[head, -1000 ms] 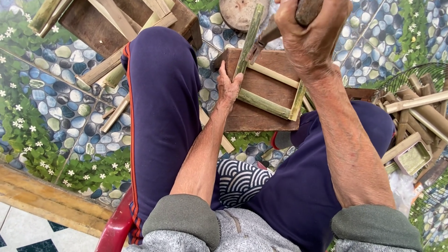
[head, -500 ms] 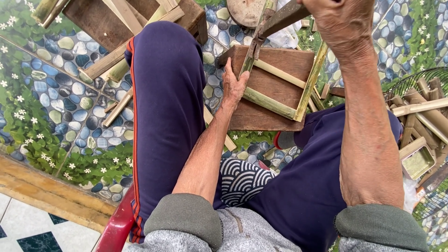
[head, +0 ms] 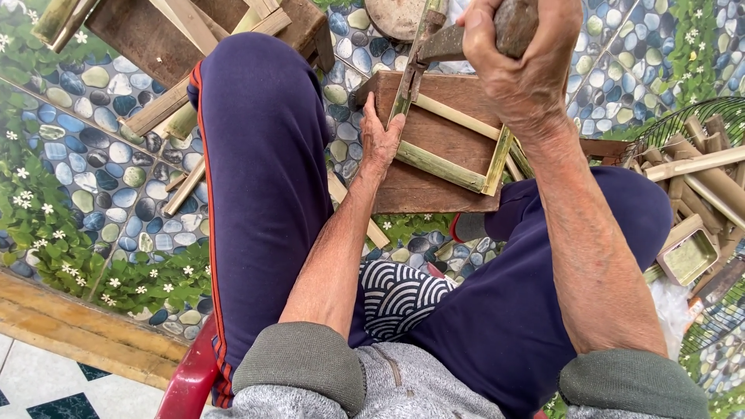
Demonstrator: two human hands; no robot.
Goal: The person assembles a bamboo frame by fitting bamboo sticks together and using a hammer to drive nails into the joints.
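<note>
My left hand (head: 380, 143) grips the left side of a small frame of split green bamboo strips (head: 448, 143). The frame lies on a brown wooden board (head: 434, 194) between my knees. My right hand (head: 518, 66) is raised over the board, shut on the dark handle of a knife or chopper (head: 434, 43). Its blade points left and meets the upright bamboo strip at the frame's top left corner. Both forearms come out of rolled grey sleeves, and my legs are in dark blue trousers.
A second wooden board with bamboo pieces (head: 186, 31) lies at the top left. Cut bamboo offcuts and a small bamboo box (head: 687, 252) pile up at the right beside a wire fan guard (head: 683, 124). The floor covering shows pebbles and flowers. I sit on a red plastic chair (head: 190, 380).
My right hand with the tool has stayed raised, shifting slightly right. The bamboo frame and board appear closer and my left hand keeps its hold on the frame.
</note>
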